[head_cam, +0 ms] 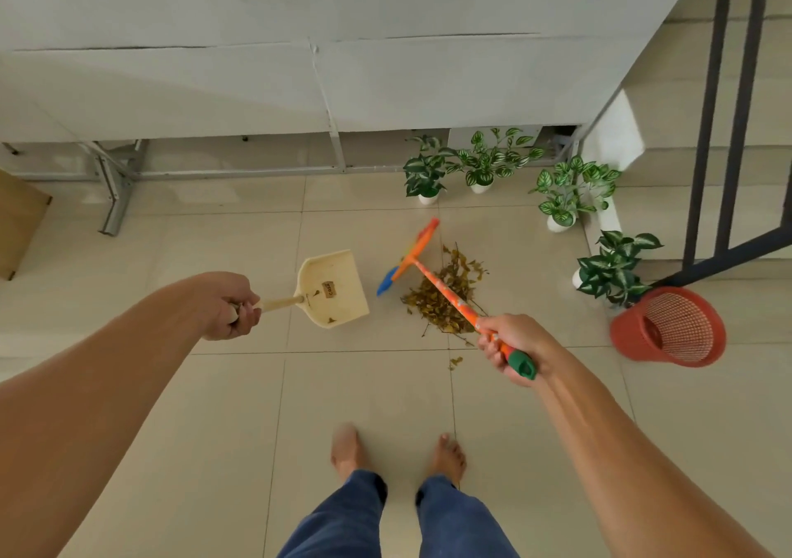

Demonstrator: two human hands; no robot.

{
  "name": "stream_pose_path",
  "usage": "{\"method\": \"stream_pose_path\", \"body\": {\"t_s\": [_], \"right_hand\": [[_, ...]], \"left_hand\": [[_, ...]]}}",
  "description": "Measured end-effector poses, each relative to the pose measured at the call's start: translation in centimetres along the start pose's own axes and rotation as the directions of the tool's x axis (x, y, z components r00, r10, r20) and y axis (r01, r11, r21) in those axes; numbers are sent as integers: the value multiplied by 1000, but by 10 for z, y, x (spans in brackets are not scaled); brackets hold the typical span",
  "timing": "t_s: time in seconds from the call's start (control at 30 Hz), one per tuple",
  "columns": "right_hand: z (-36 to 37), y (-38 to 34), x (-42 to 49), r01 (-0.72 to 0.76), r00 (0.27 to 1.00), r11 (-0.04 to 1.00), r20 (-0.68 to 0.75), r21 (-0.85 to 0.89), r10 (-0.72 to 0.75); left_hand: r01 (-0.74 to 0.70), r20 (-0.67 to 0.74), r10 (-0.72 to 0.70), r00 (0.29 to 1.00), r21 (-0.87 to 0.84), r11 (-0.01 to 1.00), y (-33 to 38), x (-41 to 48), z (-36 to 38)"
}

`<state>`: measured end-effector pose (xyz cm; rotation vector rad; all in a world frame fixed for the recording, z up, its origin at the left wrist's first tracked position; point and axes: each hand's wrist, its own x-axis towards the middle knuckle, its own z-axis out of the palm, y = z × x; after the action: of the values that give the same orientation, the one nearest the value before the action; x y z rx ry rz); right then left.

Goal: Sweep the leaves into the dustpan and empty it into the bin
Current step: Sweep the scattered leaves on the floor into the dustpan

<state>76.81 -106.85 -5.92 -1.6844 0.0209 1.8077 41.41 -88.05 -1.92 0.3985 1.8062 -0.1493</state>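
Gripping broom [445, 296] and dustpan [332, 287]
My right hand [512, 345] and left hand [229, 306] are clenching handles; leaves [445, 300] risk scattering past the raised pan.

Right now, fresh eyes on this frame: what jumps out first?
The pile of dry leaves mid-floor, with the orange broom laid across it, gripped by the right hand. Just left, the left hand holds the cream dustpan, only a few scraps inside. The red mesh bin sits at right, beside potted plants.
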Motion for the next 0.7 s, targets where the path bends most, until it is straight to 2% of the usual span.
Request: {"method": "stream_pose_path", "body": {"t_s": [0.27, 0.37, 0.53, 0.7], "right_hand": [[-20, -9, 30, -38, 999, 962, -21, 270, 45], [-44, 6, 5, -20, 998, 955, -46, 294, 35], [-81, 12, -23, 6, 1000, 948, -9, 319, -3], [-86, 2, -1, 35, 998, 877, 31, 479, -57]], "left_hand": [[-14, 0, 14, 1000, 54, 998, 8, -25, 51], [-12, -3, 13, 1000, 72, 997, 8, -28, 63], [-7, -6, 7, 1000, 98, 995, 7, -25, 79], [5, -17, -2, 1000, 131, 991, 10, -25, 95]]}}
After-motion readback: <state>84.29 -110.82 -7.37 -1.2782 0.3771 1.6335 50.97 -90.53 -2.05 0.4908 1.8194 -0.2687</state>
